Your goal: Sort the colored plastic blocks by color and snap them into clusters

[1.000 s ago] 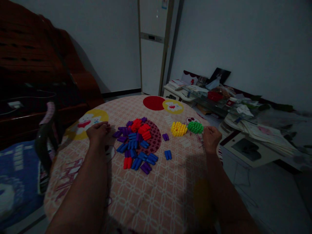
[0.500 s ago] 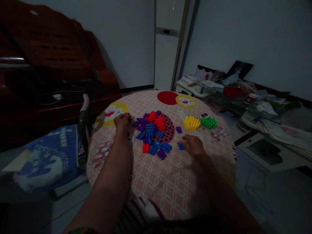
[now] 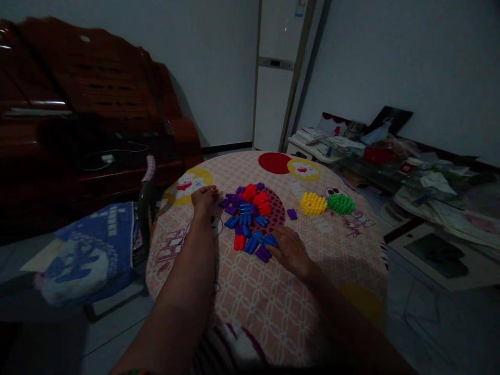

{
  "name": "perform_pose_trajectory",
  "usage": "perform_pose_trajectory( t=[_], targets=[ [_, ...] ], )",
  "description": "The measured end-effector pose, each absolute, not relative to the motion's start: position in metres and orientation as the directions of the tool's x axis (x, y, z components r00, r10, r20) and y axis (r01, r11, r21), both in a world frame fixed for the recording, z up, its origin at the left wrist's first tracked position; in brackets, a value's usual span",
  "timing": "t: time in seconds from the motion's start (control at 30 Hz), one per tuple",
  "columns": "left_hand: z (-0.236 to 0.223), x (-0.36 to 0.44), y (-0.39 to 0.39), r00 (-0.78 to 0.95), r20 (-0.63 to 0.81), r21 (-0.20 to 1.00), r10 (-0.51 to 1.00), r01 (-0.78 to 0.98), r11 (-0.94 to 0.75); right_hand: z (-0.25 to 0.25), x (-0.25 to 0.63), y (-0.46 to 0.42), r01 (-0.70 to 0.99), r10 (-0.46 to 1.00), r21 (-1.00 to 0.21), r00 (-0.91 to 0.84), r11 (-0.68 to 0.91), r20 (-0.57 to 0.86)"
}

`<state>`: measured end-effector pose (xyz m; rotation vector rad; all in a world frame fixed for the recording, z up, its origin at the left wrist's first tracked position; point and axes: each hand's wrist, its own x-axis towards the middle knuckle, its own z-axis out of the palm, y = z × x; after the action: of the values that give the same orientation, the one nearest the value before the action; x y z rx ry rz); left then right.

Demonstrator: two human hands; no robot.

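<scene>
My left hand [image 3: 205, 199] rests at the left side of a heap of plastic building pieces, fingers curled together; anything inside them is hidden. My right hand [image 3: 291, 250] reaches over the heap's right edge, thumb and fingers apart at a blue piece [image 3: 271, 240]. Close to that thumb lies a purple piece [image 3: 263, 253]. More blue pieces [image 3: 245, 211], red pieces [image 3: 261, 202] and purple pieces [image 3: 234, 199] make up the heap. Another purple piece [image 3: 292, 213] sits alone beyond my right hand, and a blue bit shows behind the hand.
A yellow block of joined pieces [image 3: 313, 203] and a green one [image 3: 341, 204] stand at the right on the round patterned tablecloth [image 3: 250, 291]. To the left is a chair with a blue cover [image 3: 94, 255]. A cluttered glass-topped cabinet [image 3: 390, 172] runs along the right wall.
My right hand has moved left from beside the lone blue piece to the heap's right edge. My left hand stays by the heap. The whole view has shifted slightly.
</scene>
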<state>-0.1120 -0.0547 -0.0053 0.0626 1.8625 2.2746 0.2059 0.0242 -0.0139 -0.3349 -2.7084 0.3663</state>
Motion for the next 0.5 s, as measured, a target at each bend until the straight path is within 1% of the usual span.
perform_pose_trajectory(
  t=[0.07, 0.13, 0.17, 0.23, 0.3, 0.37, 0.43, 0.5],
  targets=[
    [-0.008, -0.115, -0.053, -0.976, -0.104, 0.974, 0.190, -0.139, -0.179, -0.015, 0.206, 0.022, 0.167, 0.310, -0.393, -0.889, 0.904, 0.336],
    [-0.010, -0.118, -0.052, -0.975, -0.101, 0.973, 0.197, -0.139, -0.184, -0.010, 0.207, 0.025, 0.152, 0.370, -0.504, -0.854, 0.850, 0.366],
    [-0.011, -0.118, -0.052, -0.975, -0.096, 0.973, 0.198, -0.134, -0.189, -0.007, 0.209, 0.031, 0.148, 0.419, -0.554, -0.815, 0.819, 0.401],
    [-0.013, -0.119, -0.051, -0.977, -0.080, 0.972, 0.199, -0.120, -0.199, 0.002, 0.215, 0.048, 0.165, 0.545, -0.624, -0.684, 0.764, 0.485],
    [-0.013, -0.117, -0.052, -0.978, -0.068, 0.973, 0.198, -0.109, -0.201, 0.010, 0.226, 0.071, 0.223, 0.668, -0.669, -0.515, 0.709, 0.537],
    [-0.012, -0.116, -0.052, -0.978, -0.061, 0.977, 0.201, -0.099, -0.187, 0.013, 0.239, 0.094, 0.316, 0.762, -0.702, -0.386, 0.638, 0.520],
    [-0.010, -0.114, -0.052, -0.978, -0.061, 0.981, 0.199, -0.095, -0.166, 0.012, 0.249, 0.110, 0.414, 0.812, -0.699, -0.335, 0.583, 0.479],
    [-0.008, -0.112, -0.052, -0.978, -0.066, 0.983, 0.199, -0.098, -0.153, 0.006, 0.253, 0.118, 0.489, 0.820, -0.659, -0.356, 0.572, 0.449]
  ],
)
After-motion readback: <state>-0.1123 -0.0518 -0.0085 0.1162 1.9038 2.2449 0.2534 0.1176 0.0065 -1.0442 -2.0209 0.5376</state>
